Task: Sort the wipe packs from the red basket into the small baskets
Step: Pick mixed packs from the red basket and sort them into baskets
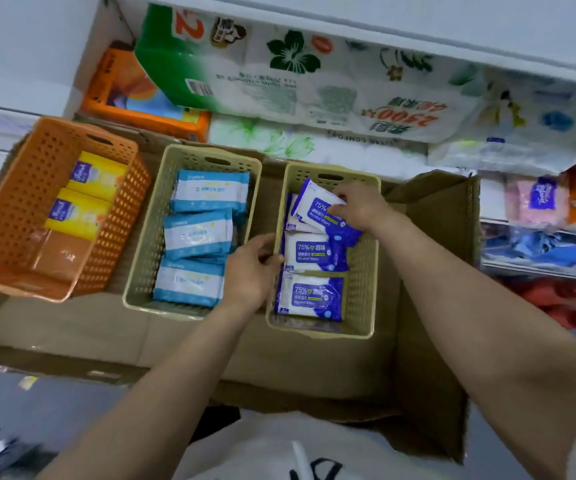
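Three small baskets stand side by side on flattened cardboard. The orange basket [5, 237] at left holds two yellow wipe packs [83, 202]. Several light-blue packs [198, 233] fill the middle beige basket [141, 268]. In the right beige basket [366, 282] lie dark-blue alcohol wipe packs [309, 296]. My right hand [361, 207] grips one tilted dark-blue pack [316, 207] at the far end of that basket. My left hand [253, 268] grips the same basket's left rim. The red basket is out of view.
The cardboard [210, 344] has a raised flap [446, 216] at right. Behind the baskets a shelf carries large tissue bundles [314, 71] and an orange box [134, 95]. More packaged goods [543, 202] fill shelves at far right.
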`<state>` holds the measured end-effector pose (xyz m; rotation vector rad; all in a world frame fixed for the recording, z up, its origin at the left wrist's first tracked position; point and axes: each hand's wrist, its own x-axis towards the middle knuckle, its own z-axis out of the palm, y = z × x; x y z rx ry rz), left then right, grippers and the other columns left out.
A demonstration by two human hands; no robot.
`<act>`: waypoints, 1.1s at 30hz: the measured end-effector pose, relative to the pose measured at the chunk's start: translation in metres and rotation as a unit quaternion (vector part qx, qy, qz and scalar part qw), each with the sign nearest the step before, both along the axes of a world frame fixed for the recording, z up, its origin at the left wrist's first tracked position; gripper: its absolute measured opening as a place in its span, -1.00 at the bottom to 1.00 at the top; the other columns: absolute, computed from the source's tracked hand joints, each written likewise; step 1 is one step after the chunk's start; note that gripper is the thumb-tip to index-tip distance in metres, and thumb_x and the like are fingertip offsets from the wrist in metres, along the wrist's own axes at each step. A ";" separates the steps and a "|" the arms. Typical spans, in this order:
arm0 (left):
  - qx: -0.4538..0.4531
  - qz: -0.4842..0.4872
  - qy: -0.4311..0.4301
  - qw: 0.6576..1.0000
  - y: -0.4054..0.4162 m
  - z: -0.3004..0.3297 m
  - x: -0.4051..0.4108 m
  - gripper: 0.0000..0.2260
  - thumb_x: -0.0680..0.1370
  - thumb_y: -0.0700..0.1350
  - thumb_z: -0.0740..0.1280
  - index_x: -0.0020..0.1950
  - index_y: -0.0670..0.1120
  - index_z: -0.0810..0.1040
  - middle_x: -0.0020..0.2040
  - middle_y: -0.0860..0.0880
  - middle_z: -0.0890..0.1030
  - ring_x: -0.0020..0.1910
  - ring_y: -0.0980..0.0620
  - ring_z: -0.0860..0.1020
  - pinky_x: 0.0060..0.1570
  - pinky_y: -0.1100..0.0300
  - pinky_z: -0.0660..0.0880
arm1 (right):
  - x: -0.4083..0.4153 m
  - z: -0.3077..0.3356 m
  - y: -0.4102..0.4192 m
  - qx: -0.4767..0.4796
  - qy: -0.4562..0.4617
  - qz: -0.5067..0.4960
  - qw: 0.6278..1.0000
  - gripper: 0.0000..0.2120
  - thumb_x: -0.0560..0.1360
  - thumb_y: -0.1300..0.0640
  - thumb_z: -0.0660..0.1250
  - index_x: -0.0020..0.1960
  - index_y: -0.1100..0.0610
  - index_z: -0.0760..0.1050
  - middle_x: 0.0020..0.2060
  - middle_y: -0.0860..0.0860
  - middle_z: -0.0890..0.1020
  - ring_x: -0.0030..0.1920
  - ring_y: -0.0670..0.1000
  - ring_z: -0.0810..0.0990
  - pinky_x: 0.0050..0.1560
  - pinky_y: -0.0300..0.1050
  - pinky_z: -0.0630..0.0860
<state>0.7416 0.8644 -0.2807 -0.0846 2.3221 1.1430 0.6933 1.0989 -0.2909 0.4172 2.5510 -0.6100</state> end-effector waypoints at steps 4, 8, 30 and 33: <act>-0.021 0.020 -0.005 1.000 0.002 -0.002 0.000 -0.62 0.50 -0.17 0.44 0.31 0.02 0.56 -0.05 0.01 0.65 -0.06 0.10 0.59 -0.05 0.33 0.39 | -0.015 -0.022 -0.008 0.016 -0.029 0.064 0.997 -0.77 0.52 0.11 0.38 0.16 0.11 0.60 0.13 0.13 0.63 0.13 0.15 0.57 -0.07 -0.15 0.36; -0.023 0.019 -0.003 1.000 0.002 -0.004 -0.004 -0.63 0.50 -0.17 0.45 0.29 0.06 0.58 -0.11 0.06 0.65 -0.17 0.20 0.57 -0.19 0.43 0.37 | -0.014 -0.031 -0.010 0.025 -0.026 0.069 0.997 -0.74 0.54 0.11 0.36 0.22 0.08 0.57 0.15 0.11 0.63 0.12 0.14 0.58 -0.05 -0.12 0.41; 0.004 0.038 -0.024 0.999 0.001 -0.012 -0.003 -0.60 0.52 -0.17 0.43 0.33 0.09 0.54 0.01 -0.01 0.68 0.02 0.03 0.63 0.06 -0.02 0.62 | 0.086 -0.051 -0.057 0.002 -0.103 0.127 0.986 -0.66 0.38 0.02 0.55 0.09 0.03 0.55 0.05 0.01 0.62 0.06 0.07 0.57 -0.09 -0.12 0.44; 0.011 0.039 -0.027 0.999 0.000 -0.014 -0.004 -0.61 0.52 -0.17 0.43 0.32 0.08 0.55 -0.02 0.01 0.68 0.00 0.04 0.64 0.06 -0.02 0.61 | 0.088 -0.051 -0.060 0.011 -0.090 0.126 0.988 -0.64 0.40 0.03 0.53 0.13 0.04 0.52 0.08 0.03 0.61 0.08 0.08 0.58 -0.07 -0.10 0.49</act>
